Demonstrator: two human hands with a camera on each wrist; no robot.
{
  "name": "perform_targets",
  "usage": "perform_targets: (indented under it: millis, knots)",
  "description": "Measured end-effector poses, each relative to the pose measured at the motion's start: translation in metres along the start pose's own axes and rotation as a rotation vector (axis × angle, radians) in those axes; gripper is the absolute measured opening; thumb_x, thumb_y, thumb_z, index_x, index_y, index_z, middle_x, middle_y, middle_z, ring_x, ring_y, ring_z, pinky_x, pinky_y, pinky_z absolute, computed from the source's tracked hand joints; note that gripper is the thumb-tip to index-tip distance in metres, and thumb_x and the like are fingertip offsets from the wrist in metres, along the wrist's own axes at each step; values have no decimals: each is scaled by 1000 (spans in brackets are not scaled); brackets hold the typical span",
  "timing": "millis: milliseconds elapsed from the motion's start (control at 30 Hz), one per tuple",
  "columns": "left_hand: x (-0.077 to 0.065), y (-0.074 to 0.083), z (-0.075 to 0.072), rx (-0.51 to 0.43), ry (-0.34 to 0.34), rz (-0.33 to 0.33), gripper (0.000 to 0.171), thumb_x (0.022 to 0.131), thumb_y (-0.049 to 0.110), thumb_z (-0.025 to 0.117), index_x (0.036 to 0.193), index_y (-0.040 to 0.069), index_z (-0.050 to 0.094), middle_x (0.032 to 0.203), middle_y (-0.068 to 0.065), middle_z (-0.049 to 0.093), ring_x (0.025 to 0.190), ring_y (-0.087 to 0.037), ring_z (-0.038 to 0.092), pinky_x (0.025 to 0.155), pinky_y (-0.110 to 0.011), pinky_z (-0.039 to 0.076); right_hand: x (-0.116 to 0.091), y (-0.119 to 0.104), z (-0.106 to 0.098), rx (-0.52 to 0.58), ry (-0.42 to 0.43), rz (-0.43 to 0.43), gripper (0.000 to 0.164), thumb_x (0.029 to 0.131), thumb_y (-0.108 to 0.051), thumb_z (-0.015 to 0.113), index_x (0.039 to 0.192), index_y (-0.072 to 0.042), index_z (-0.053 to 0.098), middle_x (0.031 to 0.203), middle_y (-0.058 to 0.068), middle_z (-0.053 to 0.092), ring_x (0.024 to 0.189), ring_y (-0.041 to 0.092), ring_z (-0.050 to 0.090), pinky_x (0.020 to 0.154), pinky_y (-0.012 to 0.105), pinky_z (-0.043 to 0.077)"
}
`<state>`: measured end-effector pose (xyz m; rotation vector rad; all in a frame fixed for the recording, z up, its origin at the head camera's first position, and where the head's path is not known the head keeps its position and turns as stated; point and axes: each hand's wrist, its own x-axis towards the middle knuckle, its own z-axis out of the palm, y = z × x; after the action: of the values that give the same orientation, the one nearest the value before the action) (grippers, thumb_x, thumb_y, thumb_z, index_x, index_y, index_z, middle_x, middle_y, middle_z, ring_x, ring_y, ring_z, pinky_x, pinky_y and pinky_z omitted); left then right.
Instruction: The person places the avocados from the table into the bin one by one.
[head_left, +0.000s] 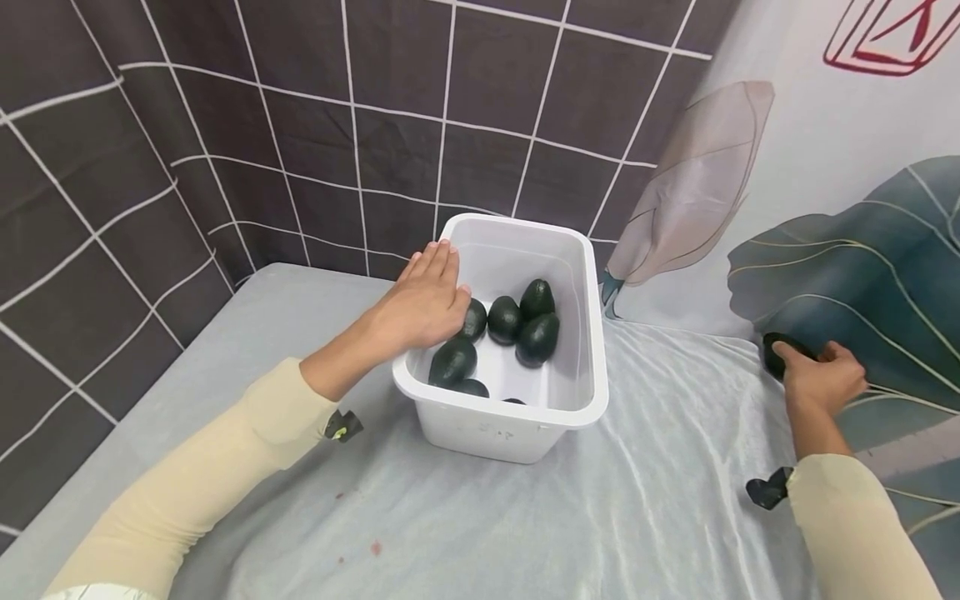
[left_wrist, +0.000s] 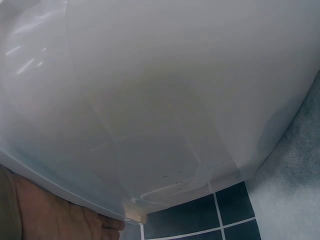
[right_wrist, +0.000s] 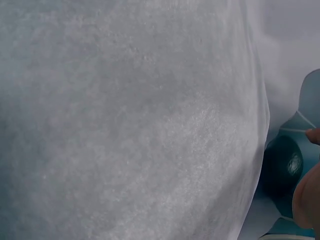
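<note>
A white plastic tub stands on the cloth-covered surface, with several dark green avocados inside. My left hand lies flat over the tub's left rim, fingers straight and close together. From the left wrist view, the tub's outer wall fills most of the picture, with part of the left hand at the lower left. Off to the far right, my right hand grips another avocado between thumb and fingers. The right wrist view shows that avocado beside the thumb, near the cloth's edge; the remaining fingers are mostly out of frame.
Pale grey cloth covers the surface, wrinkled right of the tub. Behind the tub hangs a dark sheet with a white grid. A curtain printed with large leaves hangs along the right side, by the right hand.
</note>
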<state>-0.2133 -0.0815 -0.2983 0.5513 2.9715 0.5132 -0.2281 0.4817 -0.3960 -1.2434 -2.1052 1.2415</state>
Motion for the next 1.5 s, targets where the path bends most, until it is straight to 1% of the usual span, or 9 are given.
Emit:
perform_targets:
  millis: [100, 367, 533, 667, 867, 967, 1167, 1333, 1500]
  knots:
    - [0, 0, 1, -2, 2, 2, 75, 118, 36, 24, 177, -8, 11, 189, -26, -1, 179, -39, -4, 147, -52, -1, 2, 2, -1, -6, -6, 5, 83, 105, -41, 75, 177, -26, 39, 186, 4, 28, 172, 22, 22, 143, 38, 29]
    - [0, -2, 1, 8, 9, 4, 75, 118, 36, 24, 177, -9, 11, 189, -26, 0, 179, -39, -3, 147, -52, 0, 7, 11, 3, -56, -22, -38, 89, 104, -45, 73, 179, -16, 35, 187, 9, 26, 172, 27, 22, 144, 46, 26]
    - [2, -2, 2, 2, 5, 5, 75, 118, 36, 25, 177, -8, 11, 189, -26, -1, 179, -39, -4, 147, -52, -1, 8, 11, 4, -89, -48, -28, 90, 104, -40, 72, 179, -13, 31, 187, 15, 21, 173, 32, 22, 144, 49, 25]
    - [2, -2, 2, 4, 4, 4, 75, 118, 36, 24, 177, -9, 11, 189, -26, 0, 179, -40, -3, 147, -52, -1, 9, 11, 6, -106, -53, -22, 89, 105, -37, 72, 179, -12, 31, 187, 17, 20, 174, 34, 23, 144, 50, 26]
    - [2, -2, 3, 7, 8, 9, 75, 118, 36, 24, 177, -9, 12, 189, -26, 0, 179, -41, -1, 147, -52, 0, 12, 15, 8, -152, -79, -59, 91, 105, -37, 72, 179, -8, 29, 187, 20, 21, 173, 37, 21, 143, 55, 26]
    - [2, -2, 2, 2, 10, 7, 75, 118, 36, 24, 177, -9, 11, 189, -26, 0, 179, -40, -2, 147, -51, -1, 14, 17, 10, -161, -89, -67, 90, 105, -34, 71, 179, -6, 28, 186, 22, 21, 174, 40, 20, 143, 58, 26]
    - [3, -1, 2, 3, 10, 9, 75, 118, 36, 23, 177, -8, 11, 189, -25, -1, 179, -40, -2, 147, -51, -1, 16, 22, 12, -150, -65, -69, 87, 106, -31, 71, 178, -7, 30, 186, 22, 22, 174, 41, 21, 143, 60, 26]
    - [3, -2, 3, 10, 8, 11, 75, 118, 36, 23, 177, -8, 11, 189, -26, 0, 179, -41, -1, 147, -52, 0, 16, 23, 13, -136, -49, -78, 86, 106, -38, 69, 178, -8, 32, 186, 20, 26, 173, 38, 22, 143, 58, 26]
    - [3, -3, 3, 5, 6, 5, 75, 118, 37, 23, 177, -8, 11, 190, -25, -1, 179, -40, -3, 147, -52, -1, 12, 18, 11, -107, -54, -70, 88, 105, -46, 68, 179, -13, 33, 187, 15, 25, 173, 34, 21, 143, 58, 27]
